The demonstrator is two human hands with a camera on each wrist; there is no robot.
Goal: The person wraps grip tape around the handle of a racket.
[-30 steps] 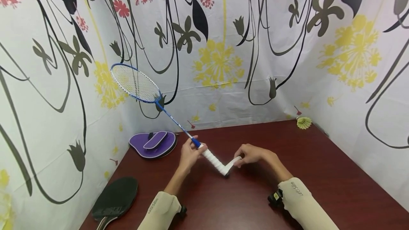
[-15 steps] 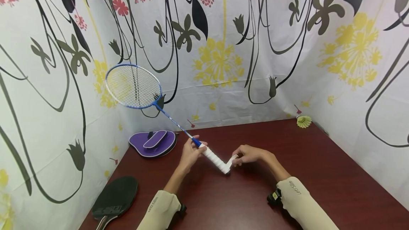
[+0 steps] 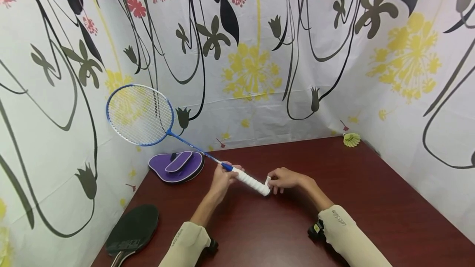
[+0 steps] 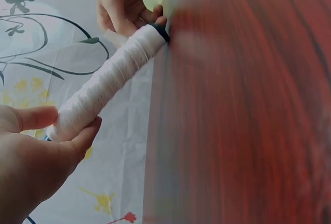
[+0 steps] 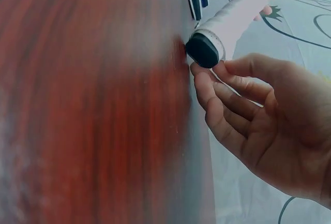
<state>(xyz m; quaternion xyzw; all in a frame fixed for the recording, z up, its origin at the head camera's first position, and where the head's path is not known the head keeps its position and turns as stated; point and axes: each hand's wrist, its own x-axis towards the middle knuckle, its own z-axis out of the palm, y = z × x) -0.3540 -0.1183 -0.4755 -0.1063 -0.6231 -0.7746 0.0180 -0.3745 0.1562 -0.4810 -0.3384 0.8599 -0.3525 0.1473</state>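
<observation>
A blue and white badminton racket (image 3: 141, 115) tilts up to the left above the table. My left hand (image 3: 221, 182) grips it where the blue cone meets the handle, thumb and fingers around the white wrapped handle (image 4: 106, 84). At the handle's lower end, a short loose tail of white grip tape (image 3: 268, 181) sticks up, and my right hand (image 3: 285, 179) pinches it between thumb and index finger. The black butt cap (image 5: 202, 50) shows just beyond the right fingertips in the right wrist view. Overlapping turns of tape cover the handle.
A purple paddle case (image 3: 176, 167) lies at the table's back left. A black table tennis paddle (image 3: 132, 230) rests at the front left. Near the back right corner is a yellow shuttlecock (image 3: 351, 139). Patterned curtains stand behind the dark red table (image 3: 356, 184).
The racket has rotated, its head swinging down and left and its face turning toward the camera. The free tail of tape has become shorter, and my right hand has moved closer to the butt.
</observation>
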